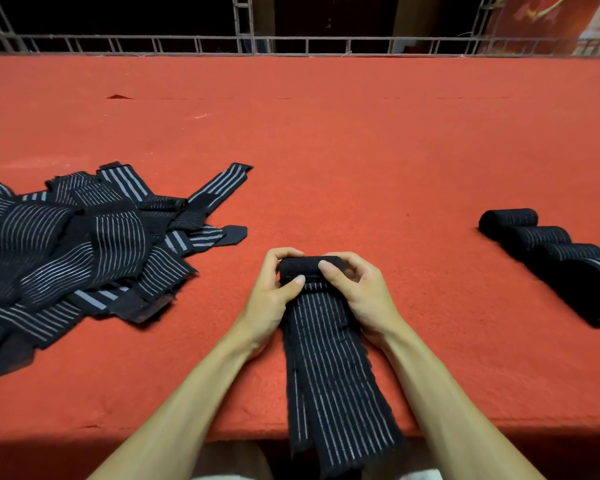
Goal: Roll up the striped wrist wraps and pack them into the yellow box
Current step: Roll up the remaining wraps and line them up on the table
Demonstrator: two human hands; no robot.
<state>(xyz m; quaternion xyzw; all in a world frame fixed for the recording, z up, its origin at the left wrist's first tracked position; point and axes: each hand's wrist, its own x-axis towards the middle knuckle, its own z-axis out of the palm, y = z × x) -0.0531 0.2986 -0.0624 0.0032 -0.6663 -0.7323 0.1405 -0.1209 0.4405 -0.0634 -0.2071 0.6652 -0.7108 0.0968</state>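
Both hands, left hand and right hand, pinch the wrist wrap at its rolled end to keep it tight; the tail trails off the table edge, probably for tension.

Both hands on half-rolled wrap

The counter at mid-frame wore a matt red felt-like cloth, faintly napped. The wrap at lower centre was dark woven elastic cloth with pale ribbed stripes and fuzzy, fraying edges. The heap of wraps at left looked the same, matt and soft. The rolled wraps at right showed a dull, fuzzy knit. The railing along the top looked like painted metal.
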